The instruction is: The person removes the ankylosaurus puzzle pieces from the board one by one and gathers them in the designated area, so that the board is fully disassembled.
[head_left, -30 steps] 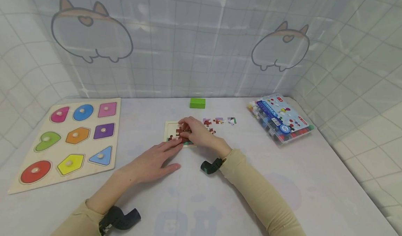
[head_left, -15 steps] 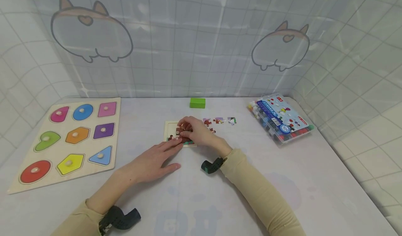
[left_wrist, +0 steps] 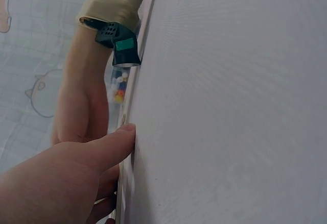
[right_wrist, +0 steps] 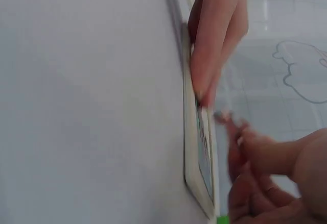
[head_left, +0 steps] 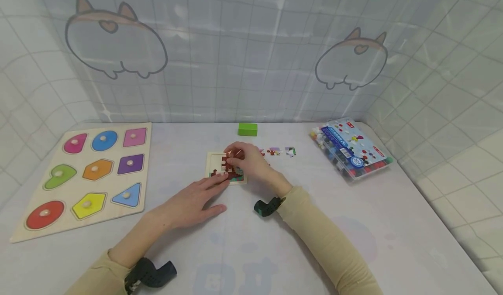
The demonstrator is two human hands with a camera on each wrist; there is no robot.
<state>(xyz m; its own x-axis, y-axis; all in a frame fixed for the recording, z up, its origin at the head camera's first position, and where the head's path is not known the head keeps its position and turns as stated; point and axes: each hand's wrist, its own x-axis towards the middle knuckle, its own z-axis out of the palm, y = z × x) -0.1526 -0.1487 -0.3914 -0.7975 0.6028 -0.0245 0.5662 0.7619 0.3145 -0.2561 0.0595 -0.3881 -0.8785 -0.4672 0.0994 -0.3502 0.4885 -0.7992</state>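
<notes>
A small jigsaw puzzle in a pale wooden tray lies mid-table, partly filled with brown pieces. My left hand rests with extended fingers on the tray's lower left part, its fingertips touching the pieces. Over the tray's right side, my right hand has its thumb and fingers brought together. In the right wrist view those fingertips pinch a small, blurred puzzle piece just off the tray's surface. Loose puzzle pieces lie right of the tray, some hidden behind the right hand.
On the left lies a wooden shape board with knobbed coloured shapes. A green block stands at the back. To the right is a clear plastic case of coloured beads. Patterned curtains border the table's back and right side.
My right hand has lifted slightly and shifted right, uncovering more brown pieces and covering some loose ones. The left hand stays in place.
</notes>
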